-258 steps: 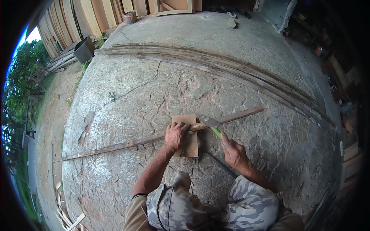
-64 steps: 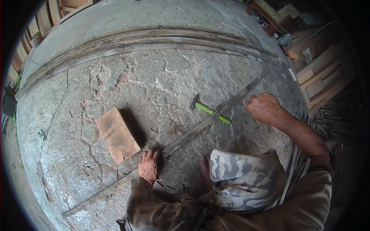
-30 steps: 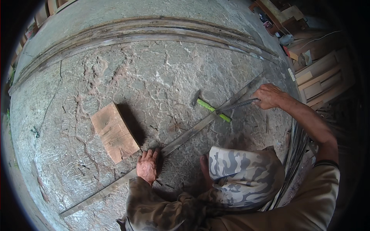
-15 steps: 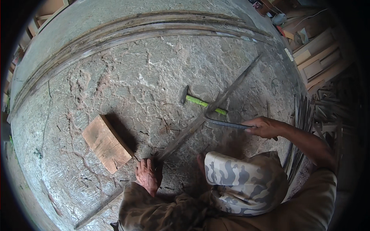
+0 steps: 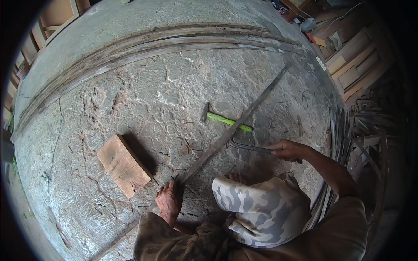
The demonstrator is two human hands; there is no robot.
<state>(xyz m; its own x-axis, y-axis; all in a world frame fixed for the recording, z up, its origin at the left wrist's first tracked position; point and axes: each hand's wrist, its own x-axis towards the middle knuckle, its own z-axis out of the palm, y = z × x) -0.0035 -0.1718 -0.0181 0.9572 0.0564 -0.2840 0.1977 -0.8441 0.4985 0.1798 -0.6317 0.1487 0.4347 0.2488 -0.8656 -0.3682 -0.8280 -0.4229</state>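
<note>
With my left hand (image 5: 169,200) I grip a long, narrow wooden strip (image 5: 207,156) lying diagonally across the concrete floor. My right hand (image 5: 287,151) is wrapped around a dark metal pry bar (image 5: 250,147), whose bent end meets the strip near its middle. A hammer with a bright green handle (image 5: 217,117) lies flat, crossing beneath the strip. Left of the strip sits a short rectangular board (image 5: 122,164), close to my left hand. Loose nails are scattered on the floor around them; whether any are in the strip is too small to tell.
Several long battens (image 5: 170,41) lie across the back of the floor (image 5: 130,87). Wooden panels (image 5: 348,76) and a bundle of thin offcuts (image 5: 335,152) are along the right. More panels stand at the upper left. My bent legs in camouflage cloth are below.
Since the earliest frame, the hammer has left my right hand for the floor and the board sits farther left. Over the last second, my right hand and bar have swung down toward me.
</note>
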